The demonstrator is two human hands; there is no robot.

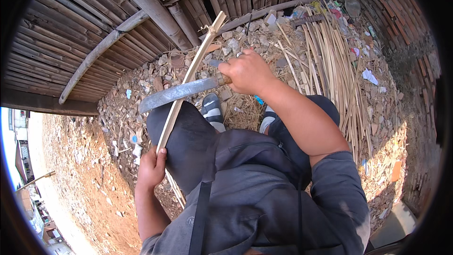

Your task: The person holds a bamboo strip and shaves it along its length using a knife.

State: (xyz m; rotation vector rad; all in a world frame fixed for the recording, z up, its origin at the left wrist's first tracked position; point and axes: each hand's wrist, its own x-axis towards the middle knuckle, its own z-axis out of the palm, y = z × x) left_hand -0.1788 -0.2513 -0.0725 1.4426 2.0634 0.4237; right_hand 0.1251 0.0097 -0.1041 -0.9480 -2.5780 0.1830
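Observation:
My left hand (152, 166) is closed round a long pale bamboo strip (190, 73), which slants up and away over my left knee. Below that hand the strip runs on down beside my thigh. A thin curl of shaving hangs near its far end. In my right hand (251, 72) is the wooden handle of a machete (181, 93), whose broad grey blade points left. The blade lies crosswise over the strip, just above my left knee; whether its edge bites into the strip I cannot make out.
Many split bamboo strips (332, 66) lie in a heap to the right. Rubble and litter (165, 68) cover the ground round my sandalled feet (213, 109). A bamboo slat wall (75, 38) rises ahead and left, a brick wall (396, 14) at right.

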